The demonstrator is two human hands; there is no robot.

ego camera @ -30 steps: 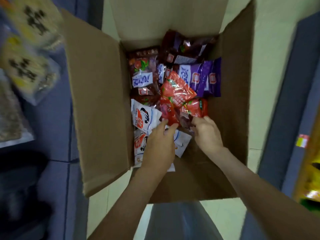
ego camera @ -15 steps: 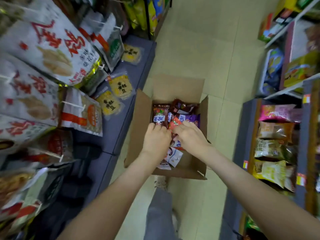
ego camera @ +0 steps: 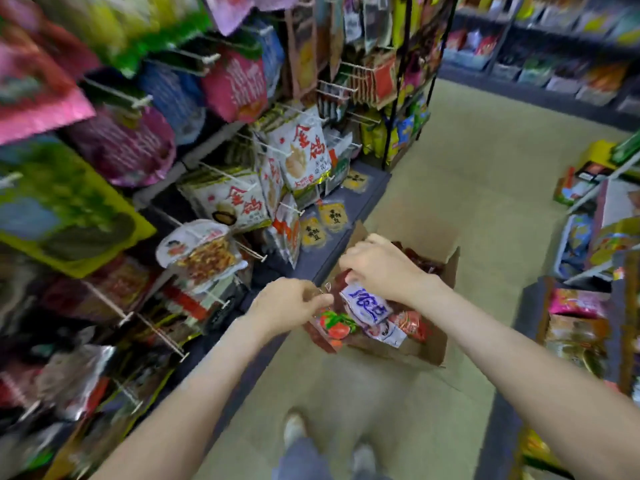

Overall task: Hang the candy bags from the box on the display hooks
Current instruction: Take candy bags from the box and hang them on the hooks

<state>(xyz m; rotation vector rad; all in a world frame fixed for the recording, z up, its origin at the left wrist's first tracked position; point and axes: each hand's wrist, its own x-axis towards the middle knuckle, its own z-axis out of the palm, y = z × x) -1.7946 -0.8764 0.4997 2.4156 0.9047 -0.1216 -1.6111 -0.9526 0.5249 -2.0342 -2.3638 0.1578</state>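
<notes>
Red fruit print is showing on a clear candy bag, which is hanging just above the near left corner of the box. The left hand is pinching its top edge with curled fingers. Just beside it, a second candy bag with a white label in purple script is hanging over the box. The right hand is gripping its top with the fingers closed round it. The two bags are touching; whether they are joined cannot be told.

Below them, one red bag and one white bag are lying inside the box, and dark red bags are lying at its far end; their number cannot be told.

One cardboard box is sitting on the beige floor with its flaps standing open, its left side close to the base of the left rack.

On that rack, at least three white display hooks are projecting toward the aisle at lower left; blur is preventing a full count. White snack bags with red characters are hanging higher up.

Open floor is lying beyond the box and to its right, up to the right-hand shelves. Two shoes are standing on the floor near the box's near edge.
</notes>
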